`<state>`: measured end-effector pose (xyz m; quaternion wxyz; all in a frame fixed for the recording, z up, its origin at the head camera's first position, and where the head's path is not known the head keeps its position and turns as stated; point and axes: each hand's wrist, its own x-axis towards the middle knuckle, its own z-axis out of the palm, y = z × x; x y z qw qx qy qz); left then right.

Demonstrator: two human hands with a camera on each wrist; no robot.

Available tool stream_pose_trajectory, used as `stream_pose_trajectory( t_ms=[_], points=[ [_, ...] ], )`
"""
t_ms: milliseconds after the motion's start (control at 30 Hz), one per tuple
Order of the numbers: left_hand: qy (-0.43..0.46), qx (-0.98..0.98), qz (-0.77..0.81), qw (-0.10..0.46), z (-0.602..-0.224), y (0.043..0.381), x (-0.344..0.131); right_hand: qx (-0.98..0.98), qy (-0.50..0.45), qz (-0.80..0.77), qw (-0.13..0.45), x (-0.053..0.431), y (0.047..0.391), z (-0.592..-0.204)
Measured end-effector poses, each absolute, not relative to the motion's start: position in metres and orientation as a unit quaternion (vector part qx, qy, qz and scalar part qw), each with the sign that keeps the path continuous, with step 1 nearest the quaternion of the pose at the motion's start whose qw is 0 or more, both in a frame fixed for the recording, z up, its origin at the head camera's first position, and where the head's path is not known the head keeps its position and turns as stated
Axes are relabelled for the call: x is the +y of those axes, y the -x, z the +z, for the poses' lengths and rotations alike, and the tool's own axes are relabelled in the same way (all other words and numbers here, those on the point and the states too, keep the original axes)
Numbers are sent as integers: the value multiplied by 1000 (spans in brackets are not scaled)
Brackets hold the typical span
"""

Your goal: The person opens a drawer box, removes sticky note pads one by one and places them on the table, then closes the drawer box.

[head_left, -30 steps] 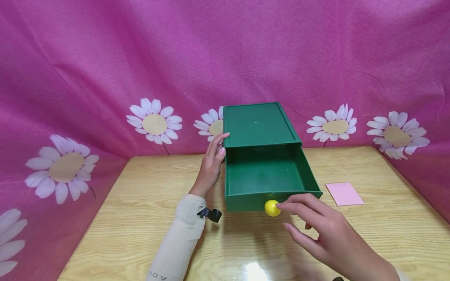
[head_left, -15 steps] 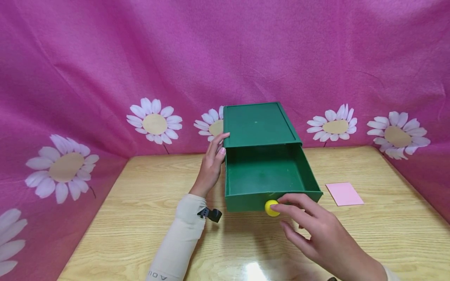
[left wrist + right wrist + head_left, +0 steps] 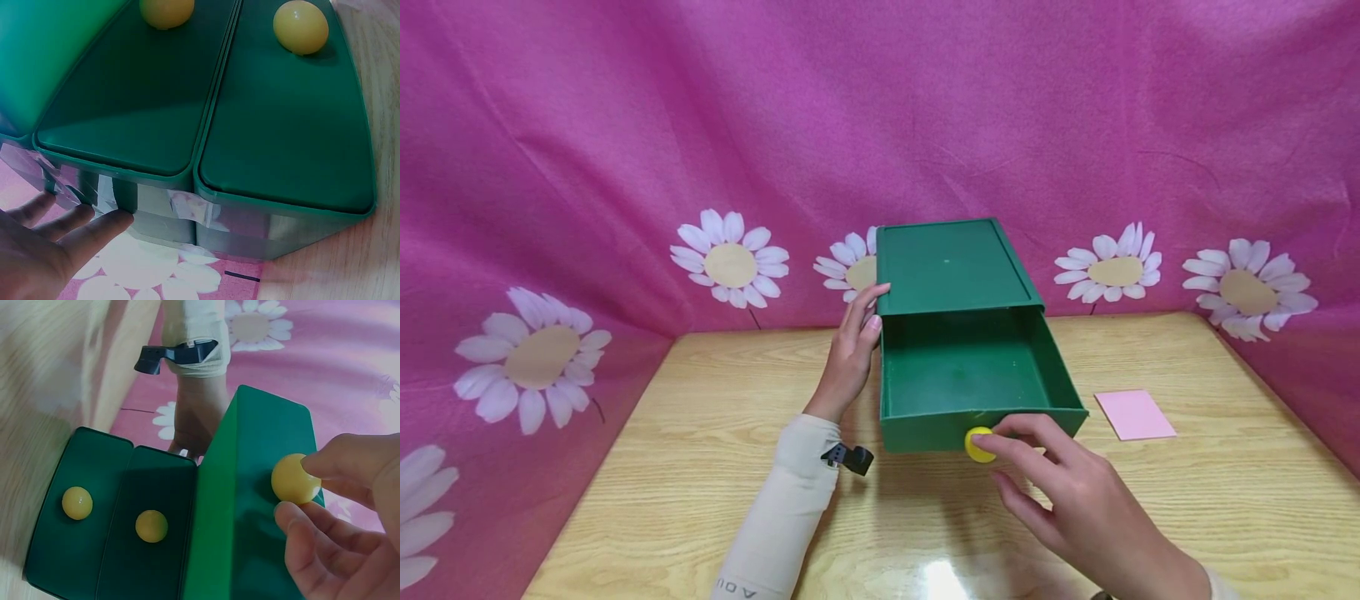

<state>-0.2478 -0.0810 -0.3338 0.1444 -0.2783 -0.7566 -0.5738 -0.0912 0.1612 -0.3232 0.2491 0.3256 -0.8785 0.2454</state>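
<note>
A green cabinet [image 3: 951,267] stands on the table with its top drawer [image 3: 917,433] pulled out. My left hand [image 3: 845,362] steadies the cabinet's left side. In the left wrist view its fingers [image 3: 94,234] lie extended along that wall. At the drawer's front, my right hand [image 3: 1090,508] has its fingertips on the yellow knob [image 3: 974,452]. The right wrist view shows the knob [image 3: 290,481] between digits on opposite sides. Two lower drawers are closed, with yellow knobs [image 3: 301,28] on their fronts; the head view hides those fronts.
To the right of the drawer lies a flat pink square [image 3: 1135,414] on the wood-grain table [image 3: 700,467]. Magenta cloth [image 3: 775,108] with white daisies borders the table at the back and sides. A black strap [image 3: 848,457] is round the left wrist.
My right hand has moved slightly left, its fingers coming further over the yellow knob and its thumb closer to it. The left hand, cabinet and drawer look unmoved.
</note>
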Motion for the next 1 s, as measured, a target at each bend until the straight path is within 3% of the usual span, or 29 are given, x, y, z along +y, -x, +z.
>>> stream_pose_trajectory(
  t_ms=[367,1000],
  points=[
    [285,-749,-578,152,-364,276,-84,-856,-337,229,319,157,96,-327],
    [287,-750,-577,148,-365,277,-85,-864,-322,226,314,157,96,-328]
  ],
)
